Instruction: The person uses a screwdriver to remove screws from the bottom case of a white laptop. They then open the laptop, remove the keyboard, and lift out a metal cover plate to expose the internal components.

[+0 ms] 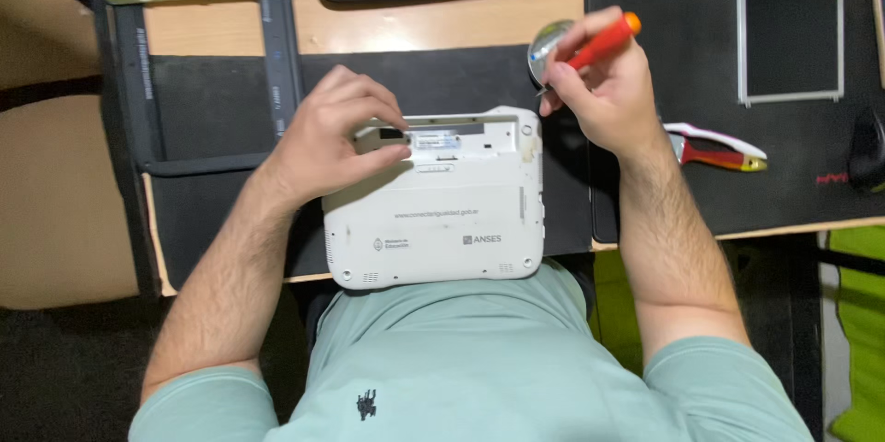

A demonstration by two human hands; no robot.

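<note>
The left hand presses fingertips on the upturned white laptop at the worktop edge, steadying it (battery bay open), while the right hand is clamped on an orange screwdriver, tip beside the laptop's far corner.

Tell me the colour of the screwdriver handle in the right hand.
Orange-red handle of the screwdriver, clearest in the head view.

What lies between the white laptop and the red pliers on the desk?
In the head view, the right hand, holding an orange screwdriver, lies between the white laptop and red pliers.
</note>
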